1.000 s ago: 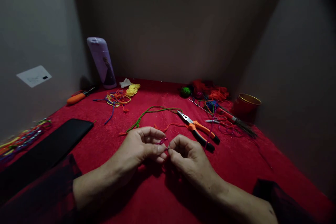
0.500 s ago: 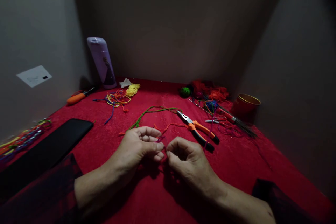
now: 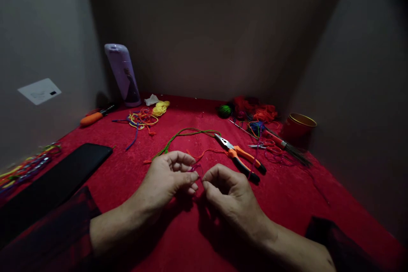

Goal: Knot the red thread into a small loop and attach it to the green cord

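A thin purple cord (image 3: 196, 168) makes a small loop between my two hands. My left hand (image 3: 172, 176) pinches it between thumb and fingers. Close by on the right, my right hand (image 3: 228, 187) has thumb and forefinger pressed together on the same cord. Just beyond the hands, a green cord (image 3: 185, 131) and an orange cord (image 3: 210, 150) lie on the red cloth (image 3: 178, 238). Orange-handled pliers (image 3: 236, 151) rest right of the cords, jaws pointing away to the left.
Left: a black phone (image 3: 63, 178), braided cords (image 3: 30, 168), an orange-handled tool (image 3: 92, 118), a lilac bottle (image 3: 124, 76), and tangled and yellow threads (image 3: 161, 108). Right: thread balls (image 3: 225, 111), scissors (image 3: 270, 146), a wire-bristled brush (image 3: 293, 151) and a red cup (image 3: 298, 129).
The view has shifted very slightly. The purple loop between my fingertips shows a little more clearly, and both hands have barely moved.
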Demonstrator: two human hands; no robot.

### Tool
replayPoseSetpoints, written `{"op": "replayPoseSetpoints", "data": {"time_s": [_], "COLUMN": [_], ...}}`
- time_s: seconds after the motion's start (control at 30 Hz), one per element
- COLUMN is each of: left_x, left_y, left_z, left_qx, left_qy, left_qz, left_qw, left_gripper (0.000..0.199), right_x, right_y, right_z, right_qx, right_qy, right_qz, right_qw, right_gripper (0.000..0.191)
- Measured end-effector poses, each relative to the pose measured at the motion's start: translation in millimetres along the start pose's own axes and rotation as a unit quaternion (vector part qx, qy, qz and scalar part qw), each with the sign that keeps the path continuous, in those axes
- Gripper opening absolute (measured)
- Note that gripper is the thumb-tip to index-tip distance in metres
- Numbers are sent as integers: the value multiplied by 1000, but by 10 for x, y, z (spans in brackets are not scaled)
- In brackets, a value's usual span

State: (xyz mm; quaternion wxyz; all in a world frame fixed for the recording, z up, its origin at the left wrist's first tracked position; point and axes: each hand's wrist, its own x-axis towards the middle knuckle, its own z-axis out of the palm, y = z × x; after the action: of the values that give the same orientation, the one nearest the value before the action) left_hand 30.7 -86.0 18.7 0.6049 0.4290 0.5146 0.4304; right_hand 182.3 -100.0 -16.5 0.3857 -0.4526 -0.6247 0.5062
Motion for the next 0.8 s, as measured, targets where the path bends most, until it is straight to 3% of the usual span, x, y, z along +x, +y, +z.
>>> {"op": "replayPoseSetpoints", "data": {"time_s": [0.2, 0.53, 0.8], "left_x": [2, -15, -64], "left_y": [12, 13, 26], "left_z": [-15, 8, 70], "left_qx": [-19, -28, 5], "left_qy": [9, 9, 40], "left_qz": [12, 10, 35], "left_qw": [1000, 1000, 999], "left_gripper": [29, 30, 26], "right_x": [12, 4, -6], "right_y": [-2, 7, 55], "right_z": [-12, -12, 16], "right_qx": [-27, -30, -95], "right_qy": [40, 24, 50], "right_qz": [-17, -17, -75], "right_qw": [999, 999, 991], "right_gripper": [8, 18, 15]}}
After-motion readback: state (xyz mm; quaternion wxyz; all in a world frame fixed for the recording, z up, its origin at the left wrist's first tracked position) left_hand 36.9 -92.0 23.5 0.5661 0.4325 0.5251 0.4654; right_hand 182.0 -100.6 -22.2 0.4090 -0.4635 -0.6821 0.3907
